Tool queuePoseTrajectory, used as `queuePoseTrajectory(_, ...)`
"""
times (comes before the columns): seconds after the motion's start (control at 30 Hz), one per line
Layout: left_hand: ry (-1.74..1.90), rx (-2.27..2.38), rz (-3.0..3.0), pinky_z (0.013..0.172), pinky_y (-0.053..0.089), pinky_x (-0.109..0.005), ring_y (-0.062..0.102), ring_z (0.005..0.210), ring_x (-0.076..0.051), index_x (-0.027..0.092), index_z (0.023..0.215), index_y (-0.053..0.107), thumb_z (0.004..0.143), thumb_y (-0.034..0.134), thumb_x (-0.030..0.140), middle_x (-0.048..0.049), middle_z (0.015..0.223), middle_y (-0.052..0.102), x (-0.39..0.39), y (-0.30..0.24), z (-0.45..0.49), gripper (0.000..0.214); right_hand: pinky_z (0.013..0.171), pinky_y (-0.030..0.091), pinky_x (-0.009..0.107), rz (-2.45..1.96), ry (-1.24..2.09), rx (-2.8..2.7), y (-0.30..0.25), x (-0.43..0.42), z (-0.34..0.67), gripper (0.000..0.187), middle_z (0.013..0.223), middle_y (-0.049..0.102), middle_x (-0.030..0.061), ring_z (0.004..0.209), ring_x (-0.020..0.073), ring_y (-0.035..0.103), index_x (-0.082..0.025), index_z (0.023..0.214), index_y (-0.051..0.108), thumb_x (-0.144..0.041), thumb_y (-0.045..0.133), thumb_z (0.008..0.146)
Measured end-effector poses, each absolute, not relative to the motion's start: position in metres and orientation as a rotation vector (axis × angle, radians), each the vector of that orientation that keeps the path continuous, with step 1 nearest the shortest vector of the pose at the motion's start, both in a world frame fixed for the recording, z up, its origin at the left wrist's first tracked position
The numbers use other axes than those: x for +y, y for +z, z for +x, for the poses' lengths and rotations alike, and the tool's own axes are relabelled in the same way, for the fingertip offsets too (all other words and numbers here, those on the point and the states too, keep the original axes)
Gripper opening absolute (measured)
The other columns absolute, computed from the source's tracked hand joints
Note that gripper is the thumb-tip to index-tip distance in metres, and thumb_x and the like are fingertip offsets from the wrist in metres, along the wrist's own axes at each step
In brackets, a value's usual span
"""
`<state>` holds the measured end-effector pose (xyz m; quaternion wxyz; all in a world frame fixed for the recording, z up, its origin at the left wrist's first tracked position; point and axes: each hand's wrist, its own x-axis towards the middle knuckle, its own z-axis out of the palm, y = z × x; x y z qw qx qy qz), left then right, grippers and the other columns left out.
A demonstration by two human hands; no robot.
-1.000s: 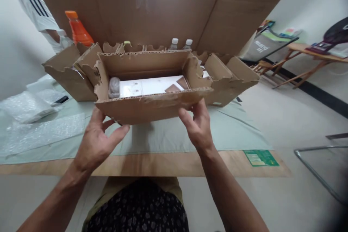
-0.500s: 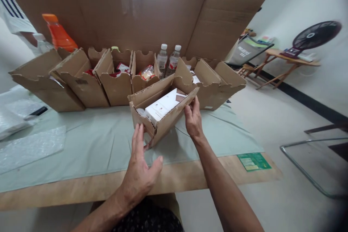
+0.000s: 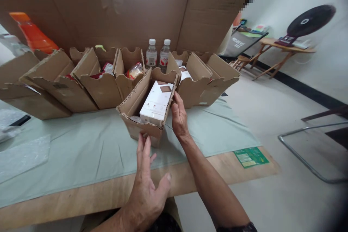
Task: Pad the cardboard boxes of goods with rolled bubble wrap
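Note:
A narrow open cardboard box (image 3: 136, 130) stands on the pale green cloth (image 3: 89, 145), end-on to me. A white carton (image 3: 157, 103) with a brown patch lies inside it, and something wrapped in clear plastic sits at the near end. My right hand (image 3: 178, 116) rests against the box's right wall, fingers curled on the edge. My left hand (image 3: 146, 181) is open, fingers stretched out, its tips touching the near end of the box.
A row of similar cardboard boxes (image 3: 92, 83) with packets stands behind, in front of a tall cardboard sheet (image 3: 122, 11). Two water bottles (image 3: 157, 54) and an orange bottle (image 3: 35, 36) stand at the back. Bubble wrap (image 3: 21, 156) lies left. A fan (image 3: 310, 20) and folding table are at right.
The box was lifted in both hands, then set down and turned end-on into line with the row. My left hand let go and now touches its near end.

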<state>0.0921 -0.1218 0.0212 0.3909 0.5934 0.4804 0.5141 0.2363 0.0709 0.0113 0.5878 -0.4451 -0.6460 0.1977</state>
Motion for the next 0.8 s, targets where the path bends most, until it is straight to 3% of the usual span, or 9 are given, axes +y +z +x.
queuePoseTrajectory(0.13,1.268,1.161,1.51,0.12,0.047,-0.061,0.01,0.166,-0.038,0.05,0.166,0.01,0.089,0.058,0.009,0.0012,0.18,-0.008,-0.124,0.02,0.11,0.099,0.129,0.032,0.052,-0.985,0.622,-1.432,0.014,0.073,0.242,0.072,0.161,0.054,0.0083,0.151,0.0264,0.047,-0.027,0.149,0.058,-0.077,0.042,0.099)
queuePoseTrajectory(0.27,1.217,1.132,1.536,0.125,0.039,-0.063,0.004,0.166,-0.036,0.049,0.166,0.01,0.088,0.06,0.009,0.0012,0.18,-0.009,-0.111,0.019,0.126,0.101,0.116,0.046,0.051,-0.97,0.716,-1.179,0.016,0.07,0.247,0.064,0.14,0.071,0.0088,0.132,0.0269,0.063,-0.025,0.128,0.072,-0.074,0.044,0.098)
queuePoseTrajectory(0.4,1.172,1.141,1.554,0.122,0.043,-0.06,0.009,0.165,-0.039,0.031,0.167,0.024,0.084,0.065,0.015,-0.0096,0.18,-0.005,-0.058,0.022,0.136,0.094,0.096,0.055,0.046,-1.058,0.665,-0.898,0.018,0.069,0.256,0.066,0.118,0.078,0.0103,0.109,0.0262,0.072,-0.02,0.113,0.075,-0.075,0.044,0.095)
queuePoseTrajectory(0.53,1.049,1.191,1.631,0.107,0.057,-0.052,0.029,0.159,-0.042,0.015,0.162,0.034,0.082,0.066,0.023,-0.0219,0.178,-0.002,0.017,0.024,0.139,0.087,0.095,0.053,0.044,-1.118,0.598,-0.89,0.018,0.069,0.259,0.064,0.114,0.079,0.0113,0.106,0.0259,0.072,-0.019,0.106,0.075,-0.074,0.045,0.094)
queuePoseTrajectory(0.6,0.907,1.224,1.701,0.105,0.057,-0.054,0.04,0.153,-0.043,0.009,0.16,0.037,0.085,0.064,0.026,-0.0278,0.175,0.012,0.041,0.02,0.136,0.082,0.096,0.052,0.045,-1.122,0.576,-0.922,0.017,0.069,0.258,0.062,0.114,0.079,0.0116,0.106,0.0258,0.073,-0.019,0.106,0.075,-0.072,0.045,0.095)
queuePoseTrajectory(0.67,0.785,1.205,1.77,0.111,0.052,-0.06,0.048,0.148,-0.045,0.006,0.152,0.049,0.083,0.065,0.026,-0.0302,0.166,0.036,0.046,0.014,0.128,0.073,0.097,0.052,0.045,-1.132,0.555,-0.961,0.014,0.068,0.256,0.06,0.114,0.079,0.0122,0.106,0.0259,0.073,-0.018,0.106,0.074,-0.069,0.043,0.097)
queuePoseTrajectory(0.73,0.72,1.136,1.834,0.119,0.042,-0.064,0.048,0.148,-0.045,0.009,0.136,0.066,0.077,0.072,0.025,-0.0266,0.155,0.055,0.028,0.006,0.116,0.061,0.097,0.053,0.045,-1.159,0.53,-1.029,0.012,0.068,0.254,0.057,0.114,0.078,0.0128,0.105,0.0258,0.073,-0.018,0.108,0.073,-0.064,0.042,0.099)
queuePoseTrajectory(0.8,0.649,1.042,1.958,0.124,0.033,-0.065,0.041,0.153,-0.043,0.016,0.128,0.072,0.075,0.075,0.025,-0.0209,0.154,0.058,-0.005,-0.001,0.099,0.054,0.096,0.054,0.045,-1.187,0.51,-1.106,0.009,0.069,0.253,0.052,0.113,0.079,0.0127,0.104,0.0256,0.073,-0.018,0.109,0.073,-0.06,0.042,0.101)
